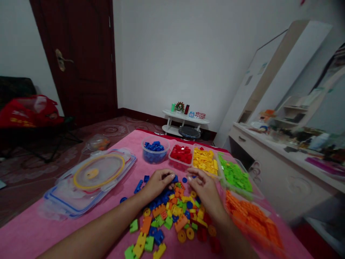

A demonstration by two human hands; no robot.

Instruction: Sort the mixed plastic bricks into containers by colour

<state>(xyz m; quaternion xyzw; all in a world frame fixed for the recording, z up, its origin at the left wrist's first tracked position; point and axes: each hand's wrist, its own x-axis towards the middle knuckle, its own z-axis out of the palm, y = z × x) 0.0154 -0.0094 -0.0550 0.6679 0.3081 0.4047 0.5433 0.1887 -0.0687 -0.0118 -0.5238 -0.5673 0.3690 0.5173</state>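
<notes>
Over the far side of a mixed pile of plastic building blocks (175, 208), my left hand (160, 181) is closed, with a blue building block (175, 178) at its thumb and fingertips. My right hand (202, 183) is just to the right, its fingers curled toward the thumb. A bit of blue shows between those fingers, but what they hold is unclear. A round blue piece (184, 180) lies between the two hands. Beyond them stand a round tub of blue blocks (155, 155) and a box of red blocks (181, 154).
Boxes of yellow blocks (205, 160), green blocks (235, 174) and orange blocks (253, 219) line the right side of the pink-covered table (107, 216). Stacked clear lids (91, 180) lie at the left. A white dresser (269, 162) stands beyond the right edge.
</notes>
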